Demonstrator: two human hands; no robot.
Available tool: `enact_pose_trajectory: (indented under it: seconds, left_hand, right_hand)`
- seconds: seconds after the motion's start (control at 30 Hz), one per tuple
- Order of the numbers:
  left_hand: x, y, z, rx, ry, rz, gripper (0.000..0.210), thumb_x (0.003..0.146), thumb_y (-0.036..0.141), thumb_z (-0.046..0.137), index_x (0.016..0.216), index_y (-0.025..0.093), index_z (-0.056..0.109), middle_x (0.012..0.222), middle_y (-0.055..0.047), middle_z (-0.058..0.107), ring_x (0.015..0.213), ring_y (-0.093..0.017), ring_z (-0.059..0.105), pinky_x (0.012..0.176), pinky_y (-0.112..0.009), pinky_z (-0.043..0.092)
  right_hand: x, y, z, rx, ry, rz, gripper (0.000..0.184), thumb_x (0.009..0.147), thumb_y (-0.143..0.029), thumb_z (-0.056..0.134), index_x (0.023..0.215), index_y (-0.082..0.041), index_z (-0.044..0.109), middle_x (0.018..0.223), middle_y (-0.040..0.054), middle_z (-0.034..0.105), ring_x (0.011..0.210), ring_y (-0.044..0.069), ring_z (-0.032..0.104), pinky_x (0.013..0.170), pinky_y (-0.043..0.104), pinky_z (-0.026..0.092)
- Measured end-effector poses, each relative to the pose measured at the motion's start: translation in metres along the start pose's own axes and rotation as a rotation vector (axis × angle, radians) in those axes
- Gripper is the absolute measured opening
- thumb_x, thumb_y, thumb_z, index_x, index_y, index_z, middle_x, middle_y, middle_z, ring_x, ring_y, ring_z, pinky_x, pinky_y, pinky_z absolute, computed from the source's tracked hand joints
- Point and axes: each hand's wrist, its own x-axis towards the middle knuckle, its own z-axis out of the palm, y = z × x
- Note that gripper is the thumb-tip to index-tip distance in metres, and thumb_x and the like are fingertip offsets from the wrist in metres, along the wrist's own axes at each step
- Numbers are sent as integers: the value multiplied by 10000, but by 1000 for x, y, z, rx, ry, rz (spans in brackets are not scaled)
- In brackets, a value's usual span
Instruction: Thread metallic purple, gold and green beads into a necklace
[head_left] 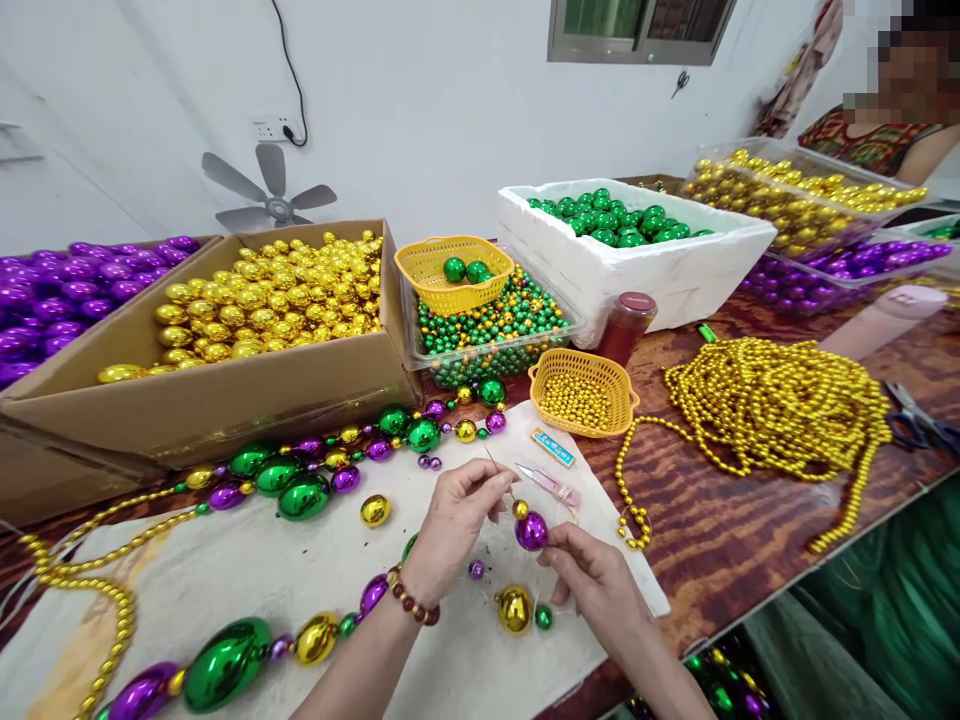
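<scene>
My left hand (463, 512), wearing a bracelet of dark beads (412, 598), pinches a thin needle (490, 457) whose tip sticks up past the fingers. Just below those fingers hangs a small gold bead (520, 510), right above a shiny purple bead (532, 531). The fingertips of my right hand (596, 578) are closed on the purple bead's right side. Under my hands lie a gold bead (514, 609), a small green bead (544, 617) and a small purple bead (476, 569). A strand of large beads (227, 664) runs behind my left forearm.
A utility knife (551, 486) and a blue box (553, 447) lie on the white cloth (315, 560). Behind stand a yellow basket of small gold beads (634, 400), a cardboard box (225, 385) and a foam box (555, 255). Gold bead chain (780, 400) is heaped at right. A person (874, 140) sits beyond.
</scene>
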Motion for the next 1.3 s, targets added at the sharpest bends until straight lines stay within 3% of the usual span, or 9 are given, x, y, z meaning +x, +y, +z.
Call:
enact_pose_trajectory:
  seconds: [0.1, 0.27, 0.47, 0.63, 0.83, 1.0, 1.13, 1.23, 1.3]
  left_hand:
    - [-1, 7, 2, 40, 37, 94, 221, 863, 336, 617, 742, 169, 696, 640, -3, 580, 610, -130, 505, 605, -250, 391]
    - [-7, 29, 8, 104, 90, 226, 218, 903, 295, 571, 746, 188, 676, 678, -6, 576, 675, -143, 523, 673, -262, 410]
    - [-25, 44, 7, 86, 106, 279, 202, 915, 281, 560, 783, 197, 689, 723, -25, 603, 724, -163, 556, 706, -272, 433]
    - [-37, 28, -12, 61, 75, 169, 224, 923, 335, 548, 921, 183, 712, 797, -54, 664, 761, -185, 623, 733, -296, 488]
    - [-28, 8, -19, -234, 221, 47, 255, 906, 392, 563, 897, 161, 670, 823, -52, 661, 731, -171, 644, 718, -312, 534]
    - [-29, 6, -24, -143, 166, -2, 292, 894, 412, 567, 984, 159, 682, 862, -72, 674, 746, -191, 662, 703, -321, 544]
    - [-42, 1, -63, 129, 293, 57, 255, 860, 365, 614, 1018, 185, 701, 910, -67, 695, 810, -207, 655, 739, -307, 529]
    - [-54, -7, -114, 368, 442, 57, 278, 854, 390, 606, 1035, 199, 697, 951, -75, 703, 846, -227, 644, 741, -310, 507]
    - [-62, -13, -149, 657, 480, 24, 290, 862, 415, 578, 1035, 212, 691, 999, -79, 703, 860, -241, 636, 734, -316, 476]
  right_hand:
    - [0, -4, -11, -186, 54, -68, 198, 937, -328, 521, 882, -195, 657, 707, 2, 663, 541, 151, 646, 549, 240, 432]
    - [4, -28, -11, -146, 42, -195, 212, 963, -347, 502, 1111, -244, 613, 1064, 34, 667, 557, 115, 629, 588, 251, 486]
    - [19, -35, 3, -202, -45, -343, 217, 991, -286, 454, 987, -229, 664, 868, 18, 664, 664, 148, 626, 671, 262, 474]
    - [23, -32, -2, -197, -99, -313, 257, 994, -305, 448, 891, -208, 662, 737, 6, 655, 697, 168, 618, 689, 275, 458]
    - [25, -38, 2, -48, -226, -247, 231, 975, -348, 486, 949, -193, 655, 695, -7, 640, 624, 153, 606, 633, 266, 457]
    - [33, -39, -4, 4, -141, -226, 225, 967, -368, 510, 912, -192, 639, 687, -8, 631, 590, 137, 601, 583, 255, 439]
    - [36, -50, -17, 155, -31, -229, 160, 942, -356, 574, 964, -207, 629, 740, -2, 662, 613, 130, 625, 550, 235, 417]
    - [34, -57, -22, 263, -4, -221, 126, 924, -333, 612, 933, -210, 635, 772, 5, 681, 623, 124, 628, 549, 225, 424]
    - [31, -56, -22, 288, -12, -205, 121, 920, -328, 621, 927, -209, 642, 770, 6, 686, 620, 119, 624, 551, 220, 430]
